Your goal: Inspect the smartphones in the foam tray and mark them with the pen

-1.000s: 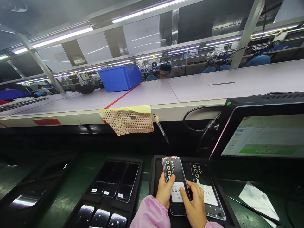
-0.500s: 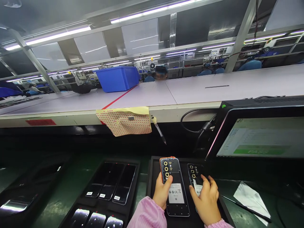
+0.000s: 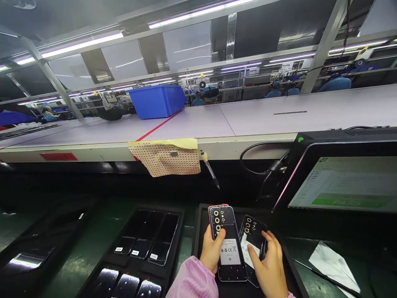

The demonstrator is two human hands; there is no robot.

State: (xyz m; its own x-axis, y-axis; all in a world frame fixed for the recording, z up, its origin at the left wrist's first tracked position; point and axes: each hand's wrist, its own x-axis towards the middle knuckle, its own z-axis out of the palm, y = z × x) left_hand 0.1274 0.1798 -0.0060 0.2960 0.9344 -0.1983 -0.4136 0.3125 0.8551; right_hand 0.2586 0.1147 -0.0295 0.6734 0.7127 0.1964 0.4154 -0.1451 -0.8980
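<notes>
the left hand (image 3: 212, 250) is closed around the camera phone (image 3: 230, 252), its thumb pressed on the dark back just below the ring-shaped lens openings, the fingers hidden behind; an orange-red edge shows behind the phone's top. the right hand (image 3: 269, 265) is partly curled on the second phone (image 3: 257, 239), thumb over the white label, fingers along the right edge. that second phone sits askew, its left side overlapped by the first, both backs facing up over the black foam-like tray (image 3: 202, 219). a pink sleeve (image 3: 195, 279) covers the left wrist. to the left lies another black tray (image 3: 133, 264), with two rows of glossy phones (image 3: 164, 240), the upper row bearing small white stickers. to the right, a thin black stick (image 3: 325, 275) lies across a white cloth (image 3: 333, 263) on the green bench surface (image 3: 300, 244). above that stands a monitor (image 3: 347, 180) with a green "pass" bar. beyond, a pen (image 3: 211, 171) and a red-dotted yellow sheet (image 3: 167, 159) hang from the pale shelf (image 3: 248, 120), which carries a blue bin (image 3: 155, 102).
</notes>
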